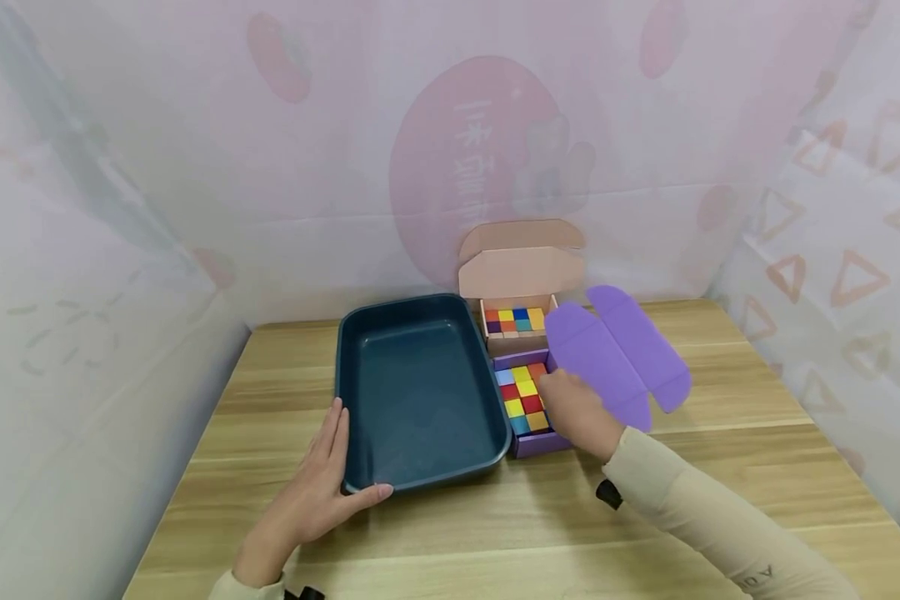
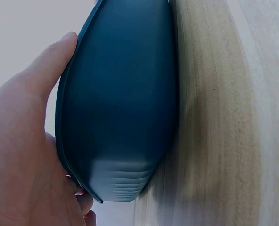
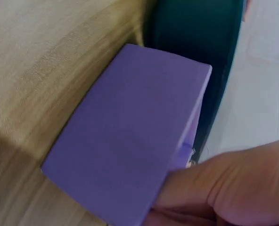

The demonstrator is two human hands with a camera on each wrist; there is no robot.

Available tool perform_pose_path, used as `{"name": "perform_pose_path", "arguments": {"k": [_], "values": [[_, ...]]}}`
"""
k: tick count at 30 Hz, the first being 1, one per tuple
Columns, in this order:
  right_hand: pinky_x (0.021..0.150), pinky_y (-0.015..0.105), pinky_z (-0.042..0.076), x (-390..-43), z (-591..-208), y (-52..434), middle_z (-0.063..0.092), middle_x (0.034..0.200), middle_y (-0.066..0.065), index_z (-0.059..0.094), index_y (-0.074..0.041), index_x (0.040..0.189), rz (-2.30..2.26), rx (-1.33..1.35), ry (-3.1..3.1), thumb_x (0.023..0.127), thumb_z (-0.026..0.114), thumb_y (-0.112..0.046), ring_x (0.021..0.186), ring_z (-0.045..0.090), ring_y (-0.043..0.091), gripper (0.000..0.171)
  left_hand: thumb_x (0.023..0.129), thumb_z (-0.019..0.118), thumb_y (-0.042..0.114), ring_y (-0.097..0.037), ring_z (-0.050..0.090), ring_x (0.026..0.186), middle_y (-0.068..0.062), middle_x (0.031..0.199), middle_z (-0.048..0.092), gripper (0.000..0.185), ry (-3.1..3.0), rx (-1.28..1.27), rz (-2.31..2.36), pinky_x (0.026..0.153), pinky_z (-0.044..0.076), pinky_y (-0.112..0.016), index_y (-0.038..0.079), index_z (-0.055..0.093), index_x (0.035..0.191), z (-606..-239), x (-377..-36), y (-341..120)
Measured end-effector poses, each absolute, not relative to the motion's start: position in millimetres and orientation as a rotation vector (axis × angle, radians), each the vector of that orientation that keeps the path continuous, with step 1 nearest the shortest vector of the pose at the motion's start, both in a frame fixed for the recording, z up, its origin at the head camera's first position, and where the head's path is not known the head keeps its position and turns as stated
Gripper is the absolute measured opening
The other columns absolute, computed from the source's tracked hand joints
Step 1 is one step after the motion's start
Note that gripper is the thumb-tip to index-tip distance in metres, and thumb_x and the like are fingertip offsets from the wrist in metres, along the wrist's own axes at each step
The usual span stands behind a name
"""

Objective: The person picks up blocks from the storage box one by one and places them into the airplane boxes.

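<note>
I'm seeing my left hand (image 1: 311, 492) resting against the near left corner of the dark teal rectangular plastic tray (image 1: 420, 392), fingers (image 1: 335, 433) lying straight along its left rim and thumb stretching across the front edge, nothing gripped. The tray is sitting on the light wooden tabletop (image 1: 720, 400). My right hand (image 1: 581, 412) is reaching into the open purple cardboard box (image 1: 540, 443) just right of the tray, fingers dipping onto the small coloured wooden cubes (image 1: 523, 398); I cannot tell whether they are pinching one. The purple lid flap (image 1: 615, 358) is lying open to the right. Behind it, the open pink cardboard box (image 1: 521, 275) is holding more coloured cubes (image 1: 515, 320).
</note>
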State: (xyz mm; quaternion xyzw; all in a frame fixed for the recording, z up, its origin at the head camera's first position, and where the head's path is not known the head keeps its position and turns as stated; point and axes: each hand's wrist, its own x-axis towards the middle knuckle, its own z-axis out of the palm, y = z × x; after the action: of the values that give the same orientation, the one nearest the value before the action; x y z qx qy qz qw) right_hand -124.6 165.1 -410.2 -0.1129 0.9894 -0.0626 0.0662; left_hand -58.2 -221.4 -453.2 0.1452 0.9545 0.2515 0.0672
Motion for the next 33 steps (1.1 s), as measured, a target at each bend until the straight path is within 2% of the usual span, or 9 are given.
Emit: {"name": "perform_pose_path", "arguments": {"k": [7, 17, 24, 26, 29, 33], "values": [[0.058, 0.042, 0.064, -124, -413, 158, 0.071, 0.080, 0.012, 0.074, -0.003, 0.089, -0.034, -0.269, 3.013, 0.091, 0.078, 0.000, 0.063, 0.062, 0.022, 0.005, 0.089, 0.071, 0.070, -0.041, 0.001, 0.166, -0.011, 0.179, -0.016, 0.127, 2.873, 0.448, 0.759, 0.126, 0.020, -0.074, 0.006, -0.004, 0.170, -453, -58, -221], [0.060, 0.044, 0.065, -120, -414, 159, 0.073, 0.084, 0.013, 0.075, -0.004, 0.093, 0.031, -0.252, 3.016, 0.092, 0.078, -0.003, 0.066, 0.065, 0.024, 0.003, 0.089, 0.071, 0.069, -0.041, 0.001, 0.166, -0.013, 0.179, -0.014, 0.127, 2.881, 0.458, 0.748, 0.126, 0.020, -0.073, 0.005, -0.003, 0.169, -453, -60, -222], [0.056, 0.032, 0.058, -106, -403, 174, 0.071, 0.080, 0.011, 0.072, 0.000, 0.093, -0.251, -0.391, 3.063, 0.094, 0.072, 0.005, 0.066, 0.062, 0.019, 0.005, 0.088, 0.072, 0.071, -0.040, 0.001, 0.166, -0.016, 0.179, -0.010, 0.128, 2.918, 0.493, 0.723, 0.127, 0.018, -0.072, 0.002, 0.001, 0.169, -453, -62, -221], [0.061, 0.032, 0.060, -100, -399, 179, 0.075, 0.087, 0.011, 0.074, 0.002, 0.101, -0.374, -0.418, 3.061, 0.093, 0.076, 0.001, 0.070, 0.065, 0.018, 0.008, 0.088, 0.072, 0.071, -0.041, 0.003, 0.166, -0.018, 0.179, -0.007, 0.128, 2.938, 0.510, 0.704, 0.127, 0.018, -0.071, 0.001, 0.003, 0.169, -454, -61, -221], [0.073, 0.037, 0.066, -87, -394, 188, 0.079, 0.102, 0.015, 0.076, 0.003, 0.113, -0.558, -0.474, 3.054, 0.091, 0.081, -0.006, 0.083, 0.073, 0.022, 0.025, 0.087, 0.072, 0.072, -0.044, 0.007, 0.165, -0.021, 0.178, -0.002, 0.127, 2.969, 0.538, 0.670, 0.127, 0.020, -0.071, -0.001, 0.006, 0.168, -454, -59, -221], [0.082, 0.042, 0.066, -60, -388, 204, 0.079, 0.114, 0.016, 0.074, 0.003, 0.121, -0.697, -0.597, 3.041, 0.092, 0.083, -0.016, 0.098, 0.077, 0.029, 0.036, 0.088, 0.071, 0.071, -0.043, 0.011, 0.164, -0.020, 0.179, 0.002, 0.126, 2.988, 0.551, 0.644, 0.127, 0.022, -0.070, 0.000, 0.007, 0.169, -455, -58, -224]]}}
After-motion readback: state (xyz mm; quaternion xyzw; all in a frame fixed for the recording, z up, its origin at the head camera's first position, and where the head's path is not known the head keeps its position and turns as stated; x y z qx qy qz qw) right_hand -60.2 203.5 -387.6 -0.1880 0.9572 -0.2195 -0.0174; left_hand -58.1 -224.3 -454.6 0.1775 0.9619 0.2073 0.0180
